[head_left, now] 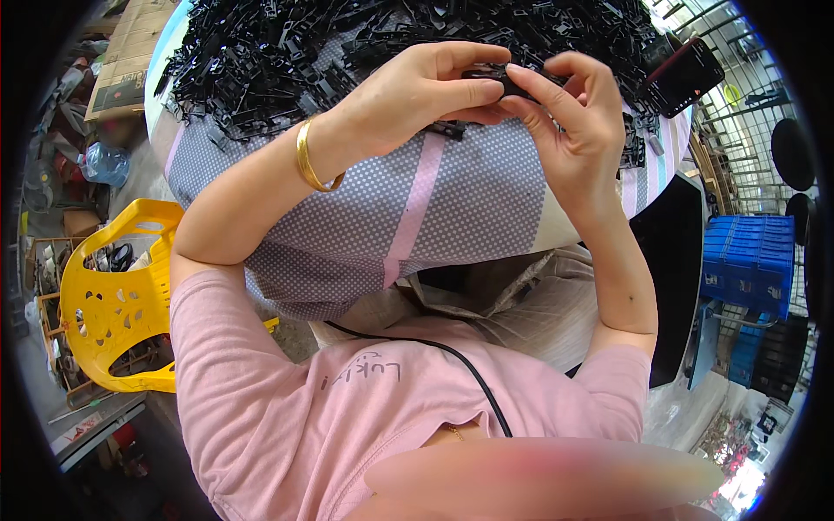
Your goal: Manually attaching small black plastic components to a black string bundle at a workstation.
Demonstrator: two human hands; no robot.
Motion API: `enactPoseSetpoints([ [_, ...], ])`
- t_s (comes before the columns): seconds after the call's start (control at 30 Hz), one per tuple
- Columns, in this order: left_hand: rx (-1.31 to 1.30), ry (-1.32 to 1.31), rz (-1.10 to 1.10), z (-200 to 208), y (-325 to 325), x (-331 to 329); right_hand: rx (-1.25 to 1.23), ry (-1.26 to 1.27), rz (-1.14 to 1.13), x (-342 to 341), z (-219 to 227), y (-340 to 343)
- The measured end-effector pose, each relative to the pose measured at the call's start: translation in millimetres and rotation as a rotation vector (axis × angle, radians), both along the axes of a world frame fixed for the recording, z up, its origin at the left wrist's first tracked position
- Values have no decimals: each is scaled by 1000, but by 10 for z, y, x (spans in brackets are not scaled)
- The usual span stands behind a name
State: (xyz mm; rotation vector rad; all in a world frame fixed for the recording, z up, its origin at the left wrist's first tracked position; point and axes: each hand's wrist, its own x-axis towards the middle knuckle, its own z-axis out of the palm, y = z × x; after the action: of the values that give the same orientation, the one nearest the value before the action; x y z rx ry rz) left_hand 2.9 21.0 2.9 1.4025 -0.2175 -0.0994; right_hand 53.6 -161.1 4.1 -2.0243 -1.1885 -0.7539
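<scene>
Fingers (557,98) of left hand (404,94) and right hand (584,143) are pinching closed on a small black plastic piece (514,88). Far side, a jumbled black plastic heap (252,65) is lying!

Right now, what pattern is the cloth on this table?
The cloth is grey-blue with white dots and a pink stripe; head view.

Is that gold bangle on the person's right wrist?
No, the gold bangle circles the left wrist, while the right wrist is bare.
</scene>
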Motion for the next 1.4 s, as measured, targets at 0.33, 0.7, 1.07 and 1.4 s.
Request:
enactPoseSetpoints([
  [0.33, -30, 12, -106, 61, -15, -48, 76, 446, 407, 411, -1, -96],
  [0.7, 210, 62, -135, -9, -48, -34, -577, -114, -299, 1959, 133, 199],
  [1.07, -48, 220, -32, -47, -32, 12, -303, 195, -191, 1532, 303, -10],
  [1.4, -145, 214, 48, -5, -48, 1, 140, 1092, 423, 617, 48, -276],
])
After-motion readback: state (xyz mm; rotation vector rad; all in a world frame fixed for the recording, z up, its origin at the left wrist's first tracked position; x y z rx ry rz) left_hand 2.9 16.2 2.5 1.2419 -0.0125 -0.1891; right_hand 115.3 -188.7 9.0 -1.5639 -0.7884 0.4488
